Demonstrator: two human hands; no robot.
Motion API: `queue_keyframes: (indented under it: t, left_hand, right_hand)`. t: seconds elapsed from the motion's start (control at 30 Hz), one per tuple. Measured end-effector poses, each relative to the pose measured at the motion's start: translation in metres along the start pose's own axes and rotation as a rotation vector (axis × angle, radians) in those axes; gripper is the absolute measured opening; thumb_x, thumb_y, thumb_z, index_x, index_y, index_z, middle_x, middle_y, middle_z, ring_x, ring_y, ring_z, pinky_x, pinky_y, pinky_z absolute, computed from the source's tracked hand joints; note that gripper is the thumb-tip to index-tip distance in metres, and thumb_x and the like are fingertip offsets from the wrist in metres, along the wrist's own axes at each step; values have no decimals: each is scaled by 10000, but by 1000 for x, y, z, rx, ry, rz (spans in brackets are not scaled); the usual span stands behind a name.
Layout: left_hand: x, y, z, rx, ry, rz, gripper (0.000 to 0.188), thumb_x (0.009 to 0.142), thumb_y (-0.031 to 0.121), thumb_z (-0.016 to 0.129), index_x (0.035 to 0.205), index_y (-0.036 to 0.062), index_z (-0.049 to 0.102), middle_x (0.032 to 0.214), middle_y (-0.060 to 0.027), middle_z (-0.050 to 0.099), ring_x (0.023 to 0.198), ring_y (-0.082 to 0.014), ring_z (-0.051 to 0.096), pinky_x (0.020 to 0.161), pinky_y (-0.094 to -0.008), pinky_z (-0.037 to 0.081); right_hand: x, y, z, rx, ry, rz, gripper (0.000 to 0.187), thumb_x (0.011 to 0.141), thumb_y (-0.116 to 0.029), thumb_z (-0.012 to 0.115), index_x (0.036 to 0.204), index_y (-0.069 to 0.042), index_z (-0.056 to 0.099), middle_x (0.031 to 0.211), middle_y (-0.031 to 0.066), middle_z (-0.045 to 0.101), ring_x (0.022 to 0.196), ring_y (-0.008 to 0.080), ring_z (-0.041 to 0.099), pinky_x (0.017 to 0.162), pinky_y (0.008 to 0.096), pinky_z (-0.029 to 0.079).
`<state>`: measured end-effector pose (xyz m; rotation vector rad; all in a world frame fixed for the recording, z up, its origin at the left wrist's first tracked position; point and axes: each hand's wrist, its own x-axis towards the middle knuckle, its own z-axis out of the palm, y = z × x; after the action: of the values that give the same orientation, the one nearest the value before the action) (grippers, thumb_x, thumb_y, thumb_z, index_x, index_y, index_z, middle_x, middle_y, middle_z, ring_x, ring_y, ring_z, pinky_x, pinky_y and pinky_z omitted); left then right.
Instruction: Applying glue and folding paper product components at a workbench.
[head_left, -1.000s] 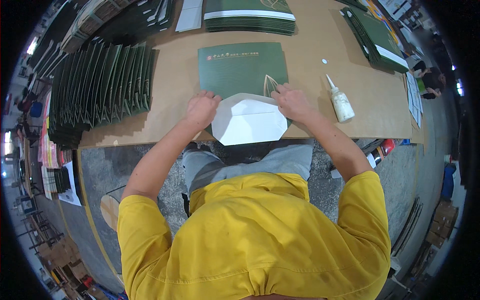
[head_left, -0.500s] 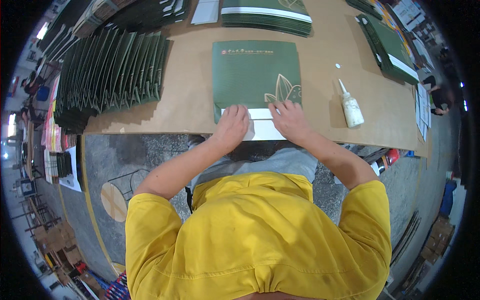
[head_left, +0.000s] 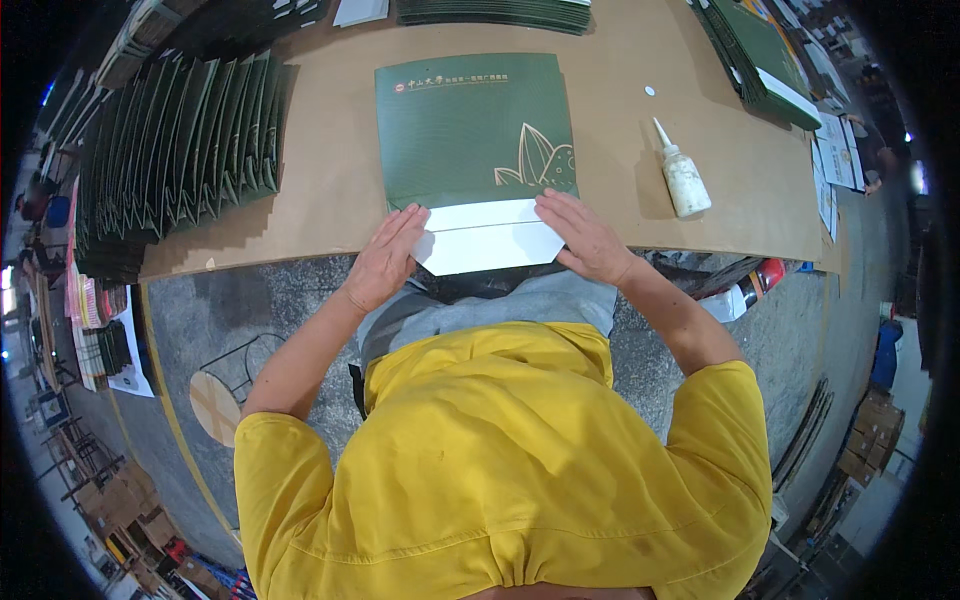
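The green paper bag (head_left: 460, 130) lay left of the squeeze bottle (head_left: 686, 185). My left hand (head_left: 388, 258) and right hand (head_left: 590, 240), fingers extended and close together, rested on the white flap's (head_left: 490, 245) ends; unequal pressure could have skewed it.

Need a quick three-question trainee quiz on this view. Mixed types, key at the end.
1. True or false: the squeeze bottle is on the table, to the right of the green paper bag in front of the person.

2. What do the left hand and right hand both touch?
A) the squeeze bottle
B) the white end of the green paper bag
C) a pair of scissors

3. Fill in: the row of pleated green bags is on the ____ side of the table.

Key: 1. True; 2. B; 3. left
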<state>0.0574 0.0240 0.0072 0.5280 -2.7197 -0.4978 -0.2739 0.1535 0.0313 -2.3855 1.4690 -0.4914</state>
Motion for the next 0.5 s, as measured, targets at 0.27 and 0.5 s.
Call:
queue_keyframes:
  t: [0.27,0.5]
  left_hand:
    - [3,-3,-4,-72,134,91,359,659,-40,687,979,32,542,1293,-144,522,1246,-313,463,1037,-437,386]
    - [13,0,-7,-151,193,-29,128,780,58,671,877,33,591,1120,-115,632,1107,-281,573,940,-400,456]
  right_hand:
    - [-3,11,-3,108,45,-105,366,750,-116,639,1064,-13,480,1383,197,411,1300,392,367,1063,467,329]
    - [2,8,1,171,193,55,206,840,-156,629,970,-5,577,1219,149,565,1176,329,499,988,401,409]
